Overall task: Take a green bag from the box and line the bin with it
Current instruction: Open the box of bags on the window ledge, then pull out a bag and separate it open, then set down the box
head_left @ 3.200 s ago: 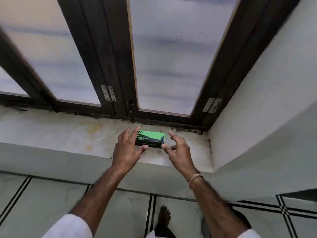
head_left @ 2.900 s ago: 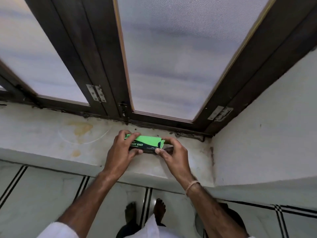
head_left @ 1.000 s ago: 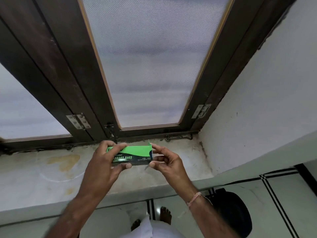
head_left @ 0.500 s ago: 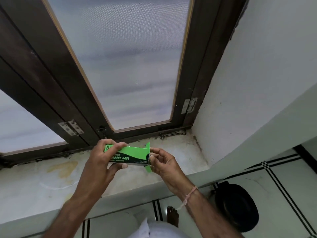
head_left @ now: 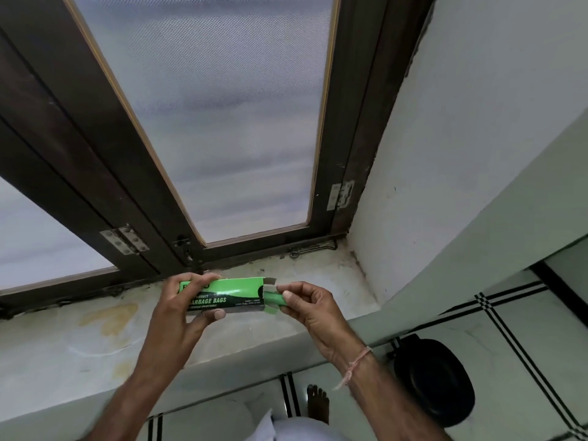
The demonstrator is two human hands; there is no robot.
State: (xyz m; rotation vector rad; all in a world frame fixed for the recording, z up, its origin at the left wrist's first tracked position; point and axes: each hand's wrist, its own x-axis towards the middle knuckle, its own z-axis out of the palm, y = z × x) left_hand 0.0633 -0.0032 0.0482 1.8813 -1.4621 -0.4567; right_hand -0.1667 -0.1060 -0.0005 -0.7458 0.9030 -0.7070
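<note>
A rolled green bag [head_left: 275, 298] sticks out of the open right end of the green-and-black garbage bag box [head_left: 235, 292]. The right hand [head_left: 309, 308] pinches it between thumb and fingers. The left hand [head_left: 182, 313] grips the box's other end, fingers over the top and thumb beneath, holding it level just above the stained window sill [head_left: 79, 338]. 2 end flaps stand open. The black bin [head_left: 436, 381] sits on the tiled floor, down to the right and well apart from the box.
</note>
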